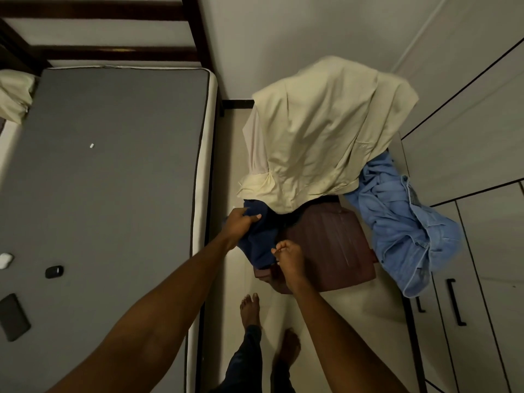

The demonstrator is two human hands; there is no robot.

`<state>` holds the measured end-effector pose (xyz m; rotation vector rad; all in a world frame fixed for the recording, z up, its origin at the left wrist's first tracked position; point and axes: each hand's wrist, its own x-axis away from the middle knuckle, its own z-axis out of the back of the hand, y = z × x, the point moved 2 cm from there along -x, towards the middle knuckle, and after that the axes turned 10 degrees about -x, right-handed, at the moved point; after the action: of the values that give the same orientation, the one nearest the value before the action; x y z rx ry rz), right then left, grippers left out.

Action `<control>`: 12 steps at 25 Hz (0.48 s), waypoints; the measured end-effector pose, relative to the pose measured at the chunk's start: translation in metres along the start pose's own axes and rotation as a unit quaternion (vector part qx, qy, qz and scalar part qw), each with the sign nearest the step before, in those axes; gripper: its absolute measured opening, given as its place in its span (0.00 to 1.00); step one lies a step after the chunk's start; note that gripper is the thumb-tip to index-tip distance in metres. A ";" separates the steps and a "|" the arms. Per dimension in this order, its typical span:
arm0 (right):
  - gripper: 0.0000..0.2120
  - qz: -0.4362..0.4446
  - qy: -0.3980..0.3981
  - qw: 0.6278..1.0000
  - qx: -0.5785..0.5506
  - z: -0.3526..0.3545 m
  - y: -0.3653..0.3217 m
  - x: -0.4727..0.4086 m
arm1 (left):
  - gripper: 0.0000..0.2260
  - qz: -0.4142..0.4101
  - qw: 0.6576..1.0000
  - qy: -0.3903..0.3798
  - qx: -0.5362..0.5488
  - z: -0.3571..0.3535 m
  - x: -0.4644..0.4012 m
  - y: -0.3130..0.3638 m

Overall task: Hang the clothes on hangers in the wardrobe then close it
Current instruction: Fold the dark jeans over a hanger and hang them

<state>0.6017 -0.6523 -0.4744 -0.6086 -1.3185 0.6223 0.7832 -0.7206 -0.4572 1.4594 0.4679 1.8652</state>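
Observation:
A brown plastic chair stands on the floor between the bed and the wardrobe. A cream shirt is draped over its back. A light blue denim garment hangs off its right side. A dark blue garment lies on the seat's left part. My left hand grips the dark blue garment at its upper left edge. My right hand pinches the same garment at its lower right edge. The wardrobe on the right has its doors closed. No hanger is in view.
A bed with a bare grey mattress fills the left; a phone, a small dark case and a white case lie on it. A pillow sits at its head. My bare feet stand on the narrow floor strip.

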 end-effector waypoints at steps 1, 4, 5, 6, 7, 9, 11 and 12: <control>0.10 -0.006 -0.009 1.000 -0.011 0.004 -0.004 0.007 | 0.13 -0.001 1.000 -0.003 0.003 -0.001 0.009 0.004; 0.07 -0.022 -0.023 0.996 -0.086 0.014 -0.018 0.024 | 0.10 -0.007 0.999 -0.027 0.032 -0.004 0.039 0.017; 0.06 -0.037 -0.013 0.991 -0.132 0.018 -0.023 0.030 | 0.10 -0.005 0.999 -0.037 0.035 -0.005 0.050 0.020; 0.06 -0.062 -0.004 0.982 -0.179 0.021 -0.026 0.034 | 0.11 -0.006 0.998 -0.056 0.034 -0.006 0.062 0.022; 0.09 -0.098 0.001 0.970 -0.222 0.024 -0.030 0.037 | 0.11 -0.014 0.996 -0.081 0.035 -0.009 0.072 0.025; 0.18 -0.176 -0.012 0.949 -0.261 0.031 -0.039 0.050 | 0.06 -0.026 0.993 -0.111 0.037 -0.012 0.096 0.033; 0.21 -0.232 -0.036 0.937 -0.258 0.035 -0.044 0.061 | 0.02 -0.027 0.990 -0.133 0.047 -0.013 0.114 0.038; 0.24 -0.257 -0.050 0.928 -0.265 0.034 -0.038 0.061 | 0.03 -0.031 0.987 -0.149 0.046 -0.013 0.121 0.040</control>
<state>0.5797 -0.6329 -0.4004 -0.6303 -1.6753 -0.1476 0.7458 -0.6591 -0.3514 1.7312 0.4527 1.5598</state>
